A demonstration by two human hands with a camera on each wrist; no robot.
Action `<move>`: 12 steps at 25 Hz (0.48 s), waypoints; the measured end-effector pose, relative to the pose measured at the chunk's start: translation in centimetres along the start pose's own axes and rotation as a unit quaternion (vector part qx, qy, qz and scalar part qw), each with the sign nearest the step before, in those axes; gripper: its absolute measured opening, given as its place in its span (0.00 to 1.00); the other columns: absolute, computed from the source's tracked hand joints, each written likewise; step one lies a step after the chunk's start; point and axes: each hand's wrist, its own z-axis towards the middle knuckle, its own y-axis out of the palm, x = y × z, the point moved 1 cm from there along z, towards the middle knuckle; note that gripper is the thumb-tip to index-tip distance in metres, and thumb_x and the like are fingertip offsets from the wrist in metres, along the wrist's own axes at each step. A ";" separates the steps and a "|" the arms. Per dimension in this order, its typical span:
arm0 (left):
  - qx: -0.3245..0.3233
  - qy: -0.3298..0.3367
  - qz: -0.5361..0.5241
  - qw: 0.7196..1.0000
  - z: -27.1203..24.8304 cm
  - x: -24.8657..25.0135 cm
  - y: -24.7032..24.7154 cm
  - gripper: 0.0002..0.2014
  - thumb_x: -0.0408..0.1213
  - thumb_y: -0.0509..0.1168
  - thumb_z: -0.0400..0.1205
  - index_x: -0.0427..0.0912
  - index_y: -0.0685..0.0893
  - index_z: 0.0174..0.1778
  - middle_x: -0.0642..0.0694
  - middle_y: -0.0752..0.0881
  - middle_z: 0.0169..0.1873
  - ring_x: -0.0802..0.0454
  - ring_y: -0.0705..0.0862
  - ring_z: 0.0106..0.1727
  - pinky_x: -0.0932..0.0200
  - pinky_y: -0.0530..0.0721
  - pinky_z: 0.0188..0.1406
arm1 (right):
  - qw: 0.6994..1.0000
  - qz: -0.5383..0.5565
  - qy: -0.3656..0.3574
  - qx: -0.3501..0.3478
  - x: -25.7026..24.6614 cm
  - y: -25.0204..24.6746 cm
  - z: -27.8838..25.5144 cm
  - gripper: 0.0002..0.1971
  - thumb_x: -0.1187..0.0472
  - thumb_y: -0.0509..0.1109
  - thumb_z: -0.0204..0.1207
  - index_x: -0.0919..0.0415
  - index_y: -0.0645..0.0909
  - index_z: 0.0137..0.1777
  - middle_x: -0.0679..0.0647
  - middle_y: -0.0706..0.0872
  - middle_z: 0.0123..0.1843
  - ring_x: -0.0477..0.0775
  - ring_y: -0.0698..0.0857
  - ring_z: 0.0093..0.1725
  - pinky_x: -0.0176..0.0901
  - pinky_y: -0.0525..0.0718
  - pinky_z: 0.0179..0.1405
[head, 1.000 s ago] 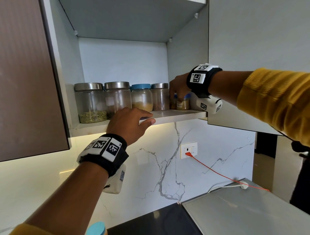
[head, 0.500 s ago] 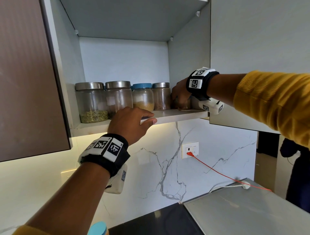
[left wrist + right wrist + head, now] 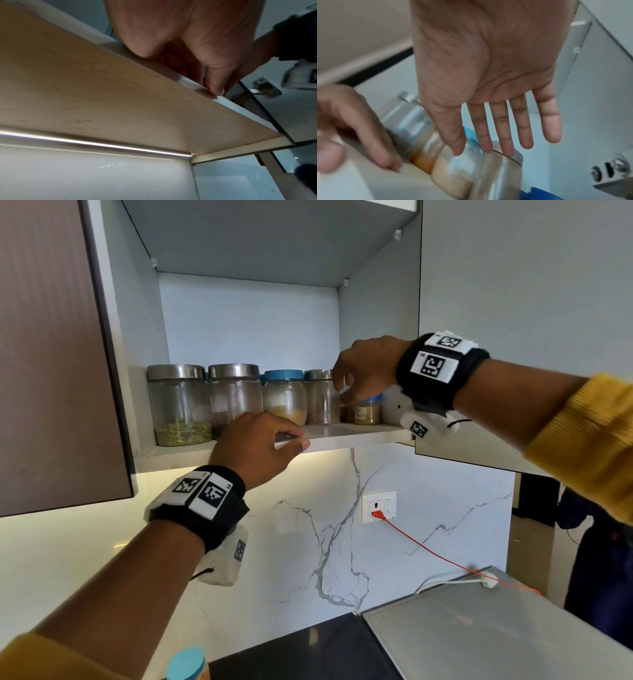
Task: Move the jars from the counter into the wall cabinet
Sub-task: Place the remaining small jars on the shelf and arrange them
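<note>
Right grip: the right hand (image 3: 368,368) was spread, fingers (image 3: 523,125) straight, holding nothing, just above a small blue-lidded jar (image 3: 366,412).
Left grip: the left hand (image 3: 255,448) curled over the shelf (image 3: 356,434) front edge, thumb (image 3: 217,81) pressed on the smooth white edge.
Jars: four round clear jars (image 3: 236,402) stood in a row on the shelf inside the wall cabinet (image 3: 144,320), three with metal lids, one with a blue lid.
Surface: another blue-lidded jar (image 3: 187,664) stood below.
Wall: marble-patterned, with a socket (image 3: 378,506).
</note>
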 end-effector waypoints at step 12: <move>0.014 0.055 -0.055 0.997 -13.1 2.7 3.4 0.08 0.52 0.70 0.85 0.58 0.92 0.54 0.71 0.89 0.52 0.72 0.86 0.56 0.70 0.82 0.61 | 0.891 0.352 -0.028 0.284 -8.9 8.4 -15.9 0.14 0.41 0.67 0.80 0.45 0.92 0.49 0.36 0.94 0.47 0.40 0.91 0.47 0.46 0.89 0.43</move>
